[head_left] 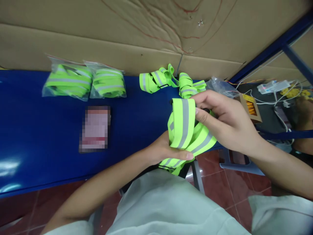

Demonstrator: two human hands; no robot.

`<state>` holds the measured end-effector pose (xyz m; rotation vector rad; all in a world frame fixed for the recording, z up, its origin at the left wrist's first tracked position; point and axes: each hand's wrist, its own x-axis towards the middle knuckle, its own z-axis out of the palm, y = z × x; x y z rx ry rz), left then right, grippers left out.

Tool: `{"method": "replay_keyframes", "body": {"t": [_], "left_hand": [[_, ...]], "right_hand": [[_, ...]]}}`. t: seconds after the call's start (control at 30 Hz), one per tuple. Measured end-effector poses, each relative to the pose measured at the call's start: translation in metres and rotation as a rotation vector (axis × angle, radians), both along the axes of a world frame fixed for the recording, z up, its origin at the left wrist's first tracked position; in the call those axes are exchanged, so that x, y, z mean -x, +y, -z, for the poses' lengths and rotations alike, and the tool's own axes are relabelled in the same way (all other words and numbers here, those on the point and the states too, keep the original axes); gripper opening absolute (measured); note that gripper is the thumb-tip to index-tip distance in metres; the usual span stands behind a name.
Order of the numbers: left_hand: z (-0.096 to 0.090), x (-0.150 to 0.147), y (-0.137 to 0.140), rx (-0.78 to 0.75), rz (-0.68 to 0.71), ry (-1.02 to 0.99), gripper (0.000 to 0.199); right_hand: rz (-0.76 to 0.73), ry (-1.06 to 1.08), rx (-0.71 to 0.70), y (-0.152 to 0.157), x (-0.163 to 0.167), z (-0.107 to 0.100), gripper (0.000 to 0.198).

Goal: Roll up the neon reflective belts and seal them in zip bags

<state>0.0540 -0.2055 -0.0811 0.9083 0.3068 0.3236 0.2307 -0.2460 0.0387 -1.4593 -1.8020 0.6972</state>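
Between my two hands is a folded bundle of neon-green reflective strap (182, 122) with a grey stripe, held just off the table's front edge. My left hand (168, 150) wraps the bundle from below, its thumb lying across the front of the folds. My right hand (220, 116) pinches the upper right of the strap between thumb and fingers, close to a dark piece partly hidden by the fingers. Behind the bundle, a loose reflective strap (156, 80) and another coiled strap (187, 85) lie at the back of the table.
Two clear bags of green straps, the left bag (69, 81) and the right bag (109, 83), rest against the cardboard wall (85, 42). A phone (96, 129) with a blurred screen lies on the blue table (49, 130). To the right are an orange-filled box (250, 107), cables and a power strip (274, 86).
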Motion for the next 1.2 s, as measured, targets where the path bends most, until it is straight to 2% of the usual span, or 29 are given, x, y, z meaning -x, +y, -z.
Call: {"method": "replay_keyframes", "body": {"t": [0.07, 0.13, 0.2, 0.3, 0.4, 0.5, 0.6, 0.67, 0.77, 0.83, 0.93, 1.0, 1.13, 1.2], "left_hand": [[0.004, -0.007, -0.007, 0.097, -0.009, 0.024, 0.066], [0.007, -0.011, -0.013, 0.124, 0.004, 0.044, 0.067], [0.008, -0.013, -0.015, 0.078, 0.015, 0.04, 0.06], [0.01, -0.008, -0.013, 0.025, 0.114, -0.003, 0.044], [0.015, 0.001, -0.007, -0.02, 0.227, -0.008, 0.034], [0.023, 0.009, -0.001, -0.159, 0.198, 0.058, 0.035], [0.029, 0.015, 0.004, -0.234, 0.131, 0.14, 0.046], [0.029, 0.018, 0.008, -0.253, 0.159, 0.167, 0.046], [0.023, 0.022, 0.02, -0.268, 0.136, 0.145, 0.05], [0.018, 0.025, 0.032, -0.192, 0.027, 0.085, 0.053], [0.011, 0.029, 0.05, -0.049, -0.209, 0.039, 0.053], [0.009, 0.032, 0.059, -0.033, -0.256, 0.101, 0.05], [0.012, 0.037, 0.065, -0.108, -0.072, 0.278, 0.033], [0.017, 0.037, 0.064, -0.139, -0.14, 0.289, 0.047]], "right_hand": [[-0.001, 0.065, 0.044, 0.004, 0.001, 0.001, 0.016], [-0.005, 0.091, 0.083, 0.006, 0.001, 0.001, 0.016], [-0.002, 0.083, 0.108, 0.007, -0.001, -0.001, 0.015], [0.018, 0.004, 0.141, 0.008, -0.007, -0.002, 0.014], [-0.026, 0.026, 0.298, 0.013, -0.016, 0.002, 0.015], [-0.066, 0.174, 0.464, 0.02, -0.024, 0.01, 0.02], [-0.054, 0.231, 0.502, 0.028, -0.028, 0.016, 0.024], [-0.066, 0.169, 0.456, 0.031, -0.029, 0.018, 0.023], [-0.076, -0.051, 0.251, 0.032, -0.031, 0.015, 0.02], [-0.087, -0.18, 0.118, 0.034, -0.031, 0.012, 0.021], [-0.093, -0.301, -0.009, 0.039, -0.03, 0.012, 0.022], [-0.064, -0.333, -0.077, 0.047, -0.03, 0.018, 0.022], [-0.08, -0.227, -0.05, 0.066, -0.029, 0.042, 0.019], [-0.058, -0.145, -0.021, 0.075, -0.026, 0.059, 0.019]]}}
